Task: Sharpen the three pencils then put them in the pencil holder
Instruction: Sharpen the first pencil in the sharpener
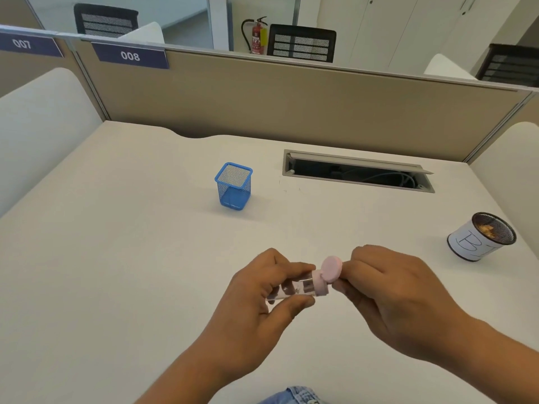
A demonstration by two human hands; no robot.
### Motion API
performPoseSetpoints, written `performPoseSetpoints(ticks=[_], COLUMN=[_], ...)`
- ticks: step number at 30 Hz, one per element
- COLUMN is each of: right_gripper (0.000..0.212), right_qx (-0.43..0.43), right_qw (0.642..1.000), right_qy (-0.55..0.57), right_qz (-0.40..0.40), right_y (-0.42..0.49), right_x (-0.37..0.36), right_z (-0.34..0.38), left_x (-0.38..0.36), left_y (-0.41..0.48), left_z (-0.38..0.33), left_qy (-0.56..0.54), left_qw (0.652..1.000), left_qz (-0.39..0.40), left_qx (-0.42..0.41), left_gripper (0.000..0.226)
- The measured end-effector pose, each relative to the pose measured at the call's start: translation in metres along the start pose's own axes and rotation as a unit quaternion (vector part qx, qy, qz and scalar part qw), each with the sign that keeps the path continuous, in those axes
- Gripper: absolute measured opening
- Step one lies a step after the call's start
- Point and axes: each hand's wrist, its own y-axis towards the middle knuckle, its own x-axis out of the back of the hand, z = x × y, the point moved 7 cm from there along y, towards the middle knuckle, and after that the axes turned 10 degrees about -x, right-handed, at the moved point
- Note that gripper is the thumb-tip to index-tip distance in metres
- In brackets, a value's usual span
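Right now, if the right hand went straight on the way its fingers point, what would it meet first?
The right hand points leftward, pinching the pink lid. Straight on, it would probably first meet the sharpener gripped by the left hand, though depth is unclear.

pencil holder: blue mesh | sharpener: pink, clear | bin: black, white
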Motion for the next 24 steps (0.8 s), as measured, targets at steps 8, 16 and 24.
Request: performPoseSetpoints(ticks=[8,16,24], right_gripper=[0.041,0.046,0.026], right_qx=[-0.376,-0.264,-0.028], right_qw=[0.811,0.887,0.999], right_qy=[0.376,0.318,-0.015], right_qz=[0.245,0.204,-0.001], right_y=[-0.014,0.002,0.006], right_x=[-0.034,-0.013,0.008], right_z=[-0.028,-0.026,-0.011], left_x=[-0.011,-0.009,-0.001], left_y=[0.000,0.009,0.012], left_z=[-0.004,0.005,-0.001], left_qy=[0.101,0.029,-0.010], left_qw=[0.992,1.000,1.000], left_qz=[0.009,0.005,-0.027], left_qx=[-0.081,-0.010,-0.001], left_gripper=[0.033,0.029,0.026])
